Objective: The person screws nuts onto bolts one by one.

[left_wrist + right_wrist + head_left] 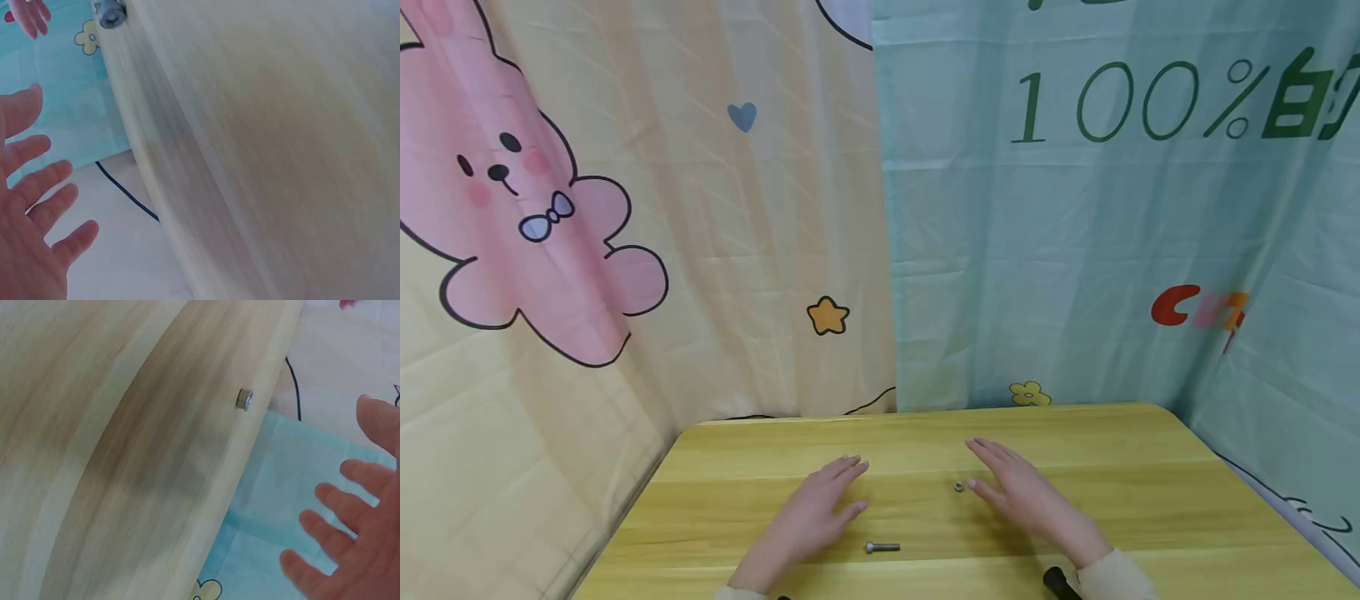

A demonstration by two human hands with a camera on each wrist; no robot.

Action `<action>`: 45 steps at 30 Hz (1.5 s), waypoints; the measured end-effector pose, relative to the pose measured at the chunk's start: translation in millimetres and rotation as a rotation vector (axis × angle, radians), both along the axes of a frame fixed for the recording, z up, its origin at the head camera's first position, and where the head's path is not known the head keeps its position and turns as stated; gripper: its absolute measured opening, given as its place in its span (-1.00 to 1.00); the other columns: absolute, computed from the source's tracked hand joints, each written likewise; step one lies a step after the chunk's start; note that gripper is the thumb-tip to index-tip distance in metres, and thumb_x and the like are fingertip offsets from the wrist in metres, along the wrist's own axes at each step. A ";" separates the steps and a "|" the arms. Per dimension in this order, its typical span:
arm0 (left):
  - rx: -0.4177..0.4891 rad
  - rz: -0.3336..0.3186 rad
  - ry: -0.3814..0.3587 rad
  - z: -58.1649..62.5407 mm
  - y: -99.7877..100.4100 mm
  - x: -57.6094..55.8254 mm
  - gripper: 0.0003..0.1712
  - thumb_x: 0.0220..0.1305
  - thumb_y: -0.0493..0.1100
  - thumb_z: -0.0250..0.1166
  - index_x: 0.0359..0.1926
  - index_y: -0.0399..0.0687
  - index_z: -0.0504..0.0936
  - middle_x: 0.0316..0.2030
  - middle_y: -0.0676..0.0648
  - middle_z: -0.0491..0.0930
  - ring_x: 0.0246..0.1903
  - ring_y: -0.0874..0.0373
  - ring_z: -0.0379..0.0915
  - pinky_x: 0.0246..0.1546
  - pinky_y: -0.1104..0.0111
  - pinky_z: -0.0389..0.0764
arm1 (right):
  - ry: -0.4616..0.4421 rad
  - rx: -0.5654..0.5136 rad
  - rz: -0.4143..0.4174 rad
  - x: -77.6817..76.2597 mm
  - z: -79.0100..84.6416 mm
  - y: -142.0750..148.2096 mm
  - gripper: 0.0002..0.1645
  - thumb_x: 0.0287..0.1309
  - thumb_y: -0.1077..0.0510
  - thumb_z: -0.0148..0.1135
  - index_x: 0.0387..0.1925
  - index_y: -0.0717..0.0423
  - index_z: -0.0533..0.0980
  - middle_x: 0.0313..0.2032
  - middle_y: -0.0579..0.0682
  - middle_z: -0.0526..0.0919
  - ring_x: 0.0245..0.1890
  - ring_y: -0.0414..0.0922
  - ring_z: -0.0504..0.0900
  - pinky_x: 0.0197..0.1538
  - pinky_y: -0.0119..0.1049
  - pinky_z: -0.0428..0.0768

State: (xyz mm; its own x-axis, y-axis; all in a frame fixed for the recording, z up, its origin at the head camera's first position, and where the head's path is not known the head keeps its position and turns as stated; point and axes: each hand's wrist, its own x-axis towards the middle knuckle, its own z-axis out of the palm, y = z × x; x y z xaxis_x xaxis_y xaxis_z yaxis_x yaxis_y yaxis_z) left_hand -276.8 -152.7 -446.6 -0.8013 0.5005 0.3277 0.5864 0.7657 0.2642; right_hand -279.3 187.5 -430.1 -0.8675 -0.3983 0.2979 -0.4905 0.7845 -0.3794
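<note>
- My left hand (811,510) angles inward above the table (692,500), fingers extended, thumb apart, holding nothing
- My right hand (1024,492) mirrors it, fingers outstretched, grasping nothing
- The bolt (882,547) lies on the table, right of my left hand and nearer me
- The nut (958,487) sits between my hands, close to the right thumb

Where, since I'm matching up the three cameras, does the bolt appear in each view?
Head: the bolt lies near the bottom, at centre.
Left wrist: the bolt is at the top edge, left of centre, partly cut off.
Right wrist: not in it; the metal piece there is the nut.
Shared landmark: the yellow printed flower, partly cut off in the right wrist view.
</note>
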 end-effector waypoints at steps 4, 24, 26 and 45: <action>0.009 -0.011 -0.066 -1.3 -8.6 -3.2 -0.37 0.40 0.08 0.21 0.40 -0.02 0.37 0.36 -0.09 0.34 0.32 -0.09 0.26 0.29 -0.08 0.34 | -0.020 -0.031 0.036 -7.9 -2.3 3.1 -0.29 0.37 -0.10 0.16 0.42 0.10 0.27 0.37 0.18 0.31 0.34 0.21 0.30 0.36 0.18 0.27; 0.226 -0.125 -0.370 -9.3 -19.7 -14.8 -0.42 0.36 -0.07 0.29 0.35 -0.07 0.42 0.24 -0.08 0.49 0.23 -0.08 0.37 0.22 -0.08 0.43 | -0.155 -0.194 0.206 -53.4 -21.8 17.1 -0.62 0.40 0.23 0.14 0.19 0.24 0.49 0.10 0.11 0.59 0.07 0.11 0.56 0.07 0.01 0.60; 0.238 -0.153 -0.381 -11.1 -19.4 -14.3 -0.40 0.34 -0.09 0.31 0.35 -0.08 0.41 0.20 -0.08 0.52 0.20 -0.06 0.39 0.19 -0.06 0.46 | -0.184 -0.206 0.221 -55.7 -23.0 16.4 -0.63 0.40 0.24 0.13 0.18 0.25 0.50 0.07 0.13 0.60 0.02 0.09 0.57 0.00 -0.08 0.64; 0.400 -0.291 -0.613 -17.8 -7.1 -9.2 -0.51 0.02 -0.27 0.53 0.02 -0.13 0.64 -0.16 -0.02 0.61 -0.23 0.13 0.48 -0.25 0.44 0.57 | -0.359 -0.253 0.315 -73.0 -32.5 6.5 -0.68 0.19 0.26 0.34 -0.01 0.24 0.61 -0.11 0.03 0.68 -0.16 -0.11 0.60 -0.10 -0.33 0.61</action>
State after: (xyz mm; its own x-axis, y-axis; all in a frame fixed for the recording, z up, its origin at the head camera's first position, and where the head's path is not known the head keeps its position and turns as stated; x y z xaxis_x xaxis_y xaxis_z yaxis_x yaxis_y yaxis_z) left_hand -286.1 -159.8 -464.4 -0.7526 0.6549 0.0692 0.4089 0.3823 0.8286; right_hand -352.3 194.0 -462.6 -0.7827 -0.6097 0.1250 -0.4919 0.4830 -0.7244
